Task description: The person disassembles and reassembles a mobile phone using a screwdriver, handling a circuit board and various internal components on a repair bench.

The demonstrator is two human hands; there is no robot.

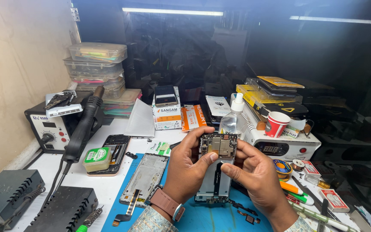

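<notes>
**A:** What step does this look like to you?

**B:** Seating or lifting the circuit board (pixel 219 145) at the top of the opened phone frame (pixel 214 182), I'd judge. The frame stands tilted up between both hands, its lower end resting on the blue mat (pixel 202 217) on the desk (pixel 104 184).

**A:** And the left hand (pixel 188 165)?

**B:** Its grip is closed around the frame's left edge, thumb laid across onto the board's metal shield. There is a watch with a pink strap (pixel 165 202) on that wrist.

**A:** The right hand (pixel 254 169)?

**B:** It is clamped on the opposite edge: the thumb presses near the board's right side, and the forefinger crosses the frame just below the board. Both grips are tight on the same piece, with no gap showing.

**A:** What would the next move call for?

**B:** Even, light thumb pressure, I think, so the board stays flat in its seat. Whether any connector is latched is too small to tell.

**A:** Anything close by?

**B:** Just left of the left grip lies a second bare frame (pixel 144 175) on the mat. Behind both grips stands a clear bottle (pixel 232 118), and beyond the right grip a red paper cup (pixel 276 123) sits on a white machine (pixel 280 144). Small loose parts (pixel 247 216) lie below the right wrist, and the hot-air handle (pixel 82 129) rests well to the left.
</notes>
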